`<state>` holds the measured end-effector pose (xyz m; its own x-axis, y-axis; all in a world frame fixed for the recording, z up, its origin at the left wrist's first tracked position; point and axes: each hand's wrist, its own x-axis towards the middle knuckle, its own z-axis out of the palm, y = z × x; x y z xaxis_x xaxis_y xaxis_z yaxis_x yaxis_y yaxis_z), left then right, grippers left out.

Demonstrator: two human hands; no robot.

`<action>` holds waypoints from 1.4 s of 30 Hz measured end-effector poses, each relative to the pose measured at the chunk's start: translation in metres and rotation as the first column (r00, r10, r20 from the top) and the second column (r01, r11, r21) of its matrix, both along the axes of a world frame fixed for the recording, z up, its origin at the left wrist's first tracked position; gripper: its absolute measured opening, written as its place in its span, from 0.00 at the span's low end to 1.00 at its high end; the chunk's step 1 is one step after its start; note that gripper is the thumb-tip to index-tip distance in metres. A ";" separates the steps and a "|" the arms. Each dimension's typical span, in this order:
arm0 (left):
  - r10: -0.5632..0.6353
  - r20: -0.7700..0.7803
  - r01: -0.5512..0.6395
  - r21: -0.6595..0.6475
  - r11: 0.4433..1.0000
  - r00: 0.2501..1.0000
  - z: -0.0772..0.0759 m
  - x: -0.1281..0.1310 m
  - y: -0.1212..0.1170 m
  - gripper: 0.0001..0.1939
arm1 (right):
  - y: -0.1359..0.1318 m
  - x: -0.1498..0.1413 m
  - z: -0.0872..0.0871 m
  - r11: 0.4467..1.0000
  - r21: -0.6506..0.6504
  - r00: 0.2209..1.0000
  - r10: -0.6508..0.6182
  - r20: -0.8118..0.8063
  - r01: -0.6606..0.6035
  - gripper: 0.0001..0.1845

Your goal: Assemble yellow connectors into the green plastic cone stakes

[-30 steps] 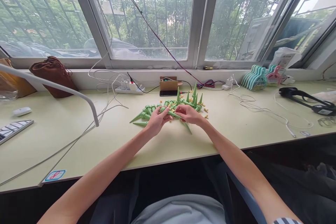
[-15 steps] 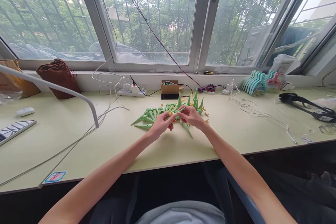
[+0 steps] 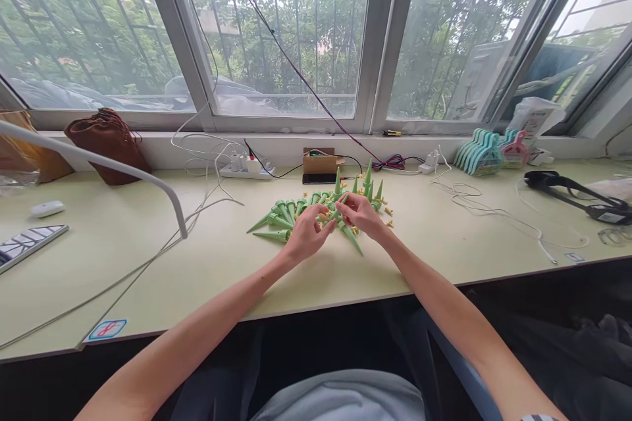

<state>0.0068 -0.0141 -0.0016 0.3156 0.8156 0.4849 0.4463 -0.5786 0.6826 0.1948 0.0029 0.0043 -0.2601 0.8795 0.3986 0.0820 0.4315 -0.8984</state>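
My right hand (image 3: 361, 216) pinches a green plastic watering spike (image 3: 336, 212) between thumb and fingertips, tilted above the pile. Beside it, my left hand (image 3: 307, 234) is open, thumb and fingers apart around the near side of the pile; whether it touches the held spike I cannot tell. More green spikes (image 3: 269, 235) lie fanned out on the left, and one (image 3: 353, 241) points toward me below my right hand. Several stand upright behind my hands, such as a tall spike (image 3: 368, 177). Small yellow valve pieces (image 3: 389, 212) are scattered at the right of the pile.
A small cardboard box (image 3: 318, 163) with a dark phone (image 3: 318, 179) before it stands behind the pile. White cables (image 3: 474, 205) and teal hangers (image 3: 478, 154) are to the right. A power strip (image 3: 247, 170), brown pouch (image 3: 106, 148) and grey curved bar (image 3: 168, 192) are to the left.
Both hands held a spike together a second ago; it was then turned, with a yellow piece showing at my left fingers. Now my left fingers have spread and the spike is in my right hand.
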 end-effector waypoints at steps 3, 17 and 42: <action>0.107 0.087 -0.118 0.137 0.984 0.990 0.006 -0.001 -0.001 0.09 | 0.001 0.002 -0.001 0.986 0.082 0.989 -0.148 -0.010 0.148 0.19; -0.313 -0.435 0.380 0.075 0.922 0.844 -0.012 0.003 -0.009 0.09 | -0.006 -0.013 0.012 0.881 0.449 0.908 -0.301 0.291 0.148 0.16; -0.283 -0.497 0.375 0.094 0.922 0.820 -0.014 0.000 -0.007 0.11 | 0.042 -0.061 0.010 0.902 0.426 0.265 -0.394 0.880 -0.073 0.15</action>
<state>0.0071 -0.0215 -0.0151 0.7742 0.5353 0.3376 0.4443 -0.8396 0.3125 0.1334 0.0447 0.0139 -0.5163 0.8250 0.2298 0.8541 0.5158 0.0668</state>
